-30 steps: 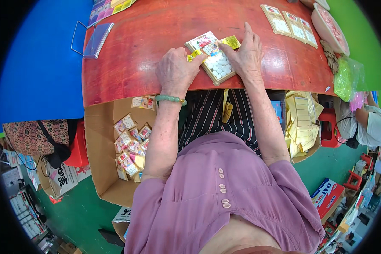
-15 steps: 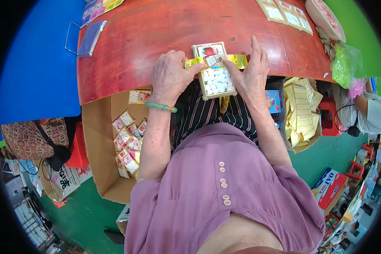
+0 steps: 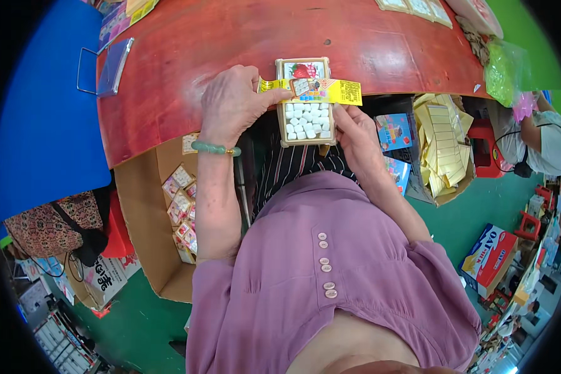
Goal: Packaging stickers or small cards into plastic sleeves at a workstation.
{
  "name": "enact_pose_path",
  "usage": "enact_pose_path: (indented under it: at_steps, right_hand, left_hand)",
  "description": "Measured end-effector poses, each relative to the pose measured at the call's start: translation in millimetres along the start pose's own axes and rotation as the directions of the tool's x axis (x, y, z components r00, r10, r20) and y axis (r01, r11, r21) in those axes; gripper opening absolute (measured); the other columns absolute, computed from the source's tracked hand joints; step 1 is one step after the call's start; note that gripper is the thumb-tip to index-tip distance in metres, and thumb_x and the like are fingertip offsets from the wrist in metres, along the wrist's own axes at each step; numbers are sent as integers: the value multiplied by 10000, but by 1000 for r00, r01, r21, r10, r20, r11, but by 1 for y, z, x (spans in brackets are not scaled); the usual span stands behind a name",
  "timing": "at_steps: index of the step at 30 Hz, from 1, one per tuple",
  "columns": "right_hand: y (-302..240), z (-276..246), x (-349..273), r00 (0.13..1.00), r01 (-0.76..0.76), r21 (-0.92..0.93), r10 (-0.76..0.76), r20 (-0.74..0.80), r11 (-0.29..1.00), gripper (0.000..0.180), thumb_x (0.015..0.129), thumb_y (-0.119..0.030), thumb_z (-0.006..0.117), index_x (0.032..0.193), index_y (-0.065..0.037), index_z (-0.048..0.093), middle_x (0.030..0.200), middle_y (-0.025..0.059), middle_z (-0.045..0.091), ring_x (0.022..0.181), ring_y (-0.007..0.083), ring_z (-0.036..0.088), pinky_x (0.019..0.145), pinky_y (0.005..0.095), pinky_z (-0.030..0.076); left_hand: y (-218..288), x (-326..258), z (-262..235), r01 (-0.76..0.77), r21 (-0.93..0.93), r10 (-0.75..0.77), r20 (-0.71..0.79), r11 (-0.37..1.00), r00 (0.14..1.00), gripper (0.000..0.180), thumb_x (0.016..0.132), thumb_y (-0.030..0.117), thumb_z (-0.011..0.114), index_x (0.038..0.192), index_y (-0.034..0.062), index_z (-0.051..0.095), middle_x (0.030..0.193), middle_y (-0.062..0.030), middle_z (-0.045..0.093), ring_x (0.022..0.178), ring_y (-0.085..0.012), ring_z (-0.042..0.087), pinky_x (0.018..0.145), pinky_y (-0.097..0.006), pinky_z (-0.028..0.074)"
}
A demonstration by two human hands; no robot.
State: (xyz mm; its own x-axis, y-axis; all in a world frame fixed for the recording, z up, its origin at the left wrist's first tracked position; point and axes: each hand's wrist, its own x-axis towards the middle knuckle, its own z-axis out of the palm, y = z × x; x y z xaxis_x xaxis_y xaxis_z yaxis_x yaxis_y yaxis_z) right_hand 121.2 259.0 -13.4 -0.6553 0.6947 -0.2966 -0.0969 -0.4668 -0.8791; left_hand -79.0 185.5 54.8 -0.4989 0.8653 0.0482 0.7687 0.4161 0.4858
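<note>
A flat, clear-topped case (image 3: 305, 134) with rows of small white pieces juts over the front edge of the red table. A strawberry picture shows at its far end. Across its middle lies a yellow printed paper strip (image 3: 346, 93), its right end sticking out past the case. My left hand (image 3: 234, 100), with a green bead bracelet on the wrist, is closed at the strip's left end, thumb pressing on the strip. My right hand (image 3: 360, 137) grips the right side of the case, below the strip. Its curled fingers are partly hidden.
A cardboard box (image 3: 143, 218) with several small packs stands below left. At the right is a box of yellow paper sheets (image 3: 439, 146), beside blue printed packs (image 3: 394, 132). A clear plastic stand (image 3: 114, 67) and more cases (image 3: 417, 9) lie on the table (image 3: 187, 56).
My right hand has left the strip's right end and moved down to the case's right side, its fingers now curled. My left hand stays at the strip's left end.
</note>
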Motion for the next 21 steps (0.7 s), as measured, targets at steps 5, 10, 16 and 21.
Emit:
enact_pose_path:
  at_steps: [5,10,16,21]
  right_hand:
    - [-6,25,4,999,-14,276,27,-46,961,307,898,-168,618,1131,26,571,1036,99,653,907,127,645,808,270,520]
    - [2,30,6,995,44,315,-13,-100,948,258,899,-123,607,1109,27,585,1007,96,660,866,131,655,779,264,531]
    - [10,22,3,990,137,353,-142,-13,925,252,907,-104,589,1120,29,575,1036,111,652,897,143,651,797,285,533]
    - [-3,6,-11,975,127,361,-184,128,924,284,907,-67,563,1174,27,536,1087,130,635,960,178,644,854,316,527]
  left_hand:
    - [2,1,-2,27,46,-28,29,999,999,567,587,505,803,547,19,513,529,-110,499,511,-229,499,478,-392,360]
    - [0,-1,-2,40,84,-43,30,996,999,578,574,555,781,590,17,571,567,-124,555,553,-279,566,508,-418,397]
    - [-2,-11,1,-1,16,2,-63,1000,998,568,581,471,837,540,38,472,546,-74,493,511,-161,448,478,-356,345]
    - [-3,-33,6,-44,-366,8,-98,930,995,529,607,470,838,597,22,556,560,-61,523,492,-138,472,457,-305,389]
